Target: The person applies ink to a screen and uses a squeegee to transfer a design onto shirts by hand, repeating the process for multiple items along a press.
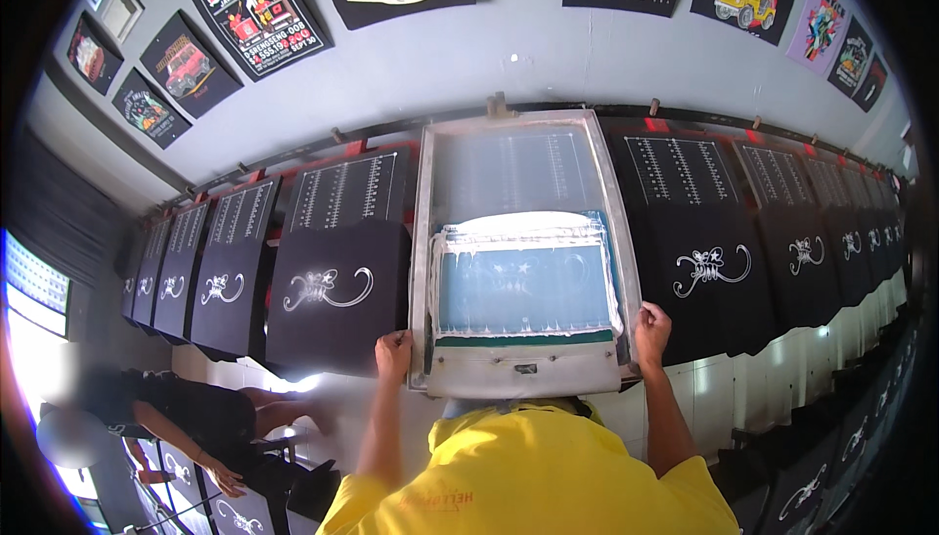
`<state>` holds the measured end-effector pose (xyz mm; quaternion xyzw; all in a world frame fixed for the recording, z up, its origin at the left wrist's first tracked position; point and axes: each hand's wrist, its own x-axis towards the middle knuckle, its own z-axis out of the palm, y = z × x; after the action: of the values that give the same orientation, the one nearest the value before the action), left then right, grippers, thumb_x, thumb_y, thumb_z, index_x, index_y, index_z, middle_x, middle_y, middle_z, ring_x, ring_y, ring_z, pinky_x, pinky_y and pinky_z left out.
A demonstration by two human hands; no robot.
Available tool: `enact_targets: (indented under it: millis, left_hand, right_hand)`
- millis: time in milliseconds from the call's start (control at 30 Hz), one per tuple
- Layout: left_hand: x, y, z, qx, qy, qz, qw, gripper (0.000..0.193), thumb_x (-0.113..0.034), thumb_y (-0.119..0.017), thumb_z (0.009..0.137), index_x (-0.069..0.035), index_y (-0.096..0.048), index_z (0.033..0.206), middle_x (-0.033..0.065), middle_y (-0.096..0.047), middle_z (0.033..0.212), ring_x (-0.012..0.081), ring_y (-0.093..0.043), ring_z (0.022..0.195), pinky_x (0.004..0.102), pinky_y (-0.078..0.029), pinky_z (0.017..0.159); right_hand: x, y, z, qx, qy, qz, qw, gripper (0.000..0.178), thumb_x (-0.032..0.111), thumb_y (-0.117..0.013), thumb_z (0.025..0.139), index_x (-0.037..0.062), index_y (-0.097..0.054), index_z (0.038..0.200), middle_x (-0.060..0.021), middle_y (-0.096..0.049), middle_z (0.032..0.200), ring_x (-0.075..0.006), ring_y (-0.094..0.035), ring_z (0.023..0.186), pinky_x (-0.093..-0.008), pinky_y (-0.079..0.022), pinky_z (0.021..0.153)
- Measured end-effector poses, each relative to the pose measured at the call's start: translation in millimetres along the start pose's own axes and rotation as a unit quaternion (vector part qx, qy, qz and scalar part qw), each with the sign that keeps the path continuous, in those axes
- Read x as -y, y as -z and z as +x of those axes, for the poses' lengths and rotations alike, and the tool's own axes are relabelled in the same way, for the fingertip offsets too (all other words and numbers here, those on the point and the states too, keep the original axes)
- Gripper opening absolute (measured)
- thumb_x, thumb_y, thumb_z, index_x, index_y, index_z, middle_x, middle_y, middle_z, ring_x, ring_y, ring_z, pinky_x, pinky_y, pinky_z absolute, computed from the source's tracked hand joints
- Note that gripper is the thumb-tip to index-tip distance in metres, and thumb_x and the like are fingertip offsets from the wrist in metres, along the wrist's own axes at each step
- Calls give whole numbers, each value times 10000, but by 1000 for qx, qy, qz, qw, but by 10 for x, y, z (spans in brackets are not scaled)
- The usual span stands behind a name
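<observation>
A screen printing frame [601,158] lies in front of me over the row of boards. Its blue mesh [489,290] carries thick white ink [523,227], heaviest in a band across the middle and smeared down the sides. A wide pale squeegee [479,367] with a green blade edge rests across the near end. My left hand [393,354] is closed at the frame's near left side. At the near right side, my right hand [652,334] is closed on the frame's edge. Under the mesh a faint design shows.
Black shirts [328,295] with white scroll prints lie on boards to the left, and more shirts [714,271] to the right. A dark rail [337,134] runs behind the boards. Another person [201,408] sits at the lower left. Printed shirts [260,12] hang on the grey wall.
</observation>
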<state>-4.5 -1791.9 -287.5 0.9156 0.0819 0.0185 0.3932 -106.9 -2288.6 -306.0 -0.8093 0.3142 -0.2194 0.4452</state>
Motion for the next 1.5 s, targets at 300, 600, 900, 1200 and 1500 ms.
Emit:
enact_targets:
  millis: [300,600,900,1200,1500]
  left_hand:
    - [-76,-19,-11,4,25,59,998,316,-294,-652,890,18,-680,844,241,-610,696,452,-610,702,442,-482,633]
    - [-219,83,-149,-42,-31,121,991,306,-294,-606,917,-17,-707,836,218,-670,780,445,-650,763,503,-522,694]
    - [-706,561,-1083,383,19,-228,895,312,-285,-613,958,7,-722,964,79,-691,777,177,-657,680,312,-525,675]
    - [-459,-451,-1645,510,49,-253,821,508,-425,-407,1051,7,-640,1184,69,-674,891,130,-555,665,301,-484,659]
    - [-504,-610,-1659,462,178,-439,750,455,-352,-352,1088,-18,-634,1209,55,-644,772,82,-459,531,239,-341,455]
  right_hand:
    - [-23,8,-21,-1,-16,29,999,181,52,-607,910,-64,-680,1028,-96,-643,820,-150,-605,766,-284,-479,689]
    - [196,1,-253,-29,195,-1,980,329,60,-588,940,-17,-573,1259,-187,-629,1238,-303,-626,1112,-388,-498,948]
    - [1371,169,-1247,371,416,-196,807,633,123,-802,712,40,-569,1296,-113,-565,1367,-329,-496,1282,-452,-414,1056]
    - [1679,-110,-1267,379,424,-328,754,667,151,-699,721,69,-501,1352,-123,-620,1239,-323,-564,1133,-454,-451,954]
    - [1528,-330,-1413,277,438,-342,784,450,160,-820,672,90,-588,1051,-69,-607,1037,-286,-584,1019,-428,-474,881]
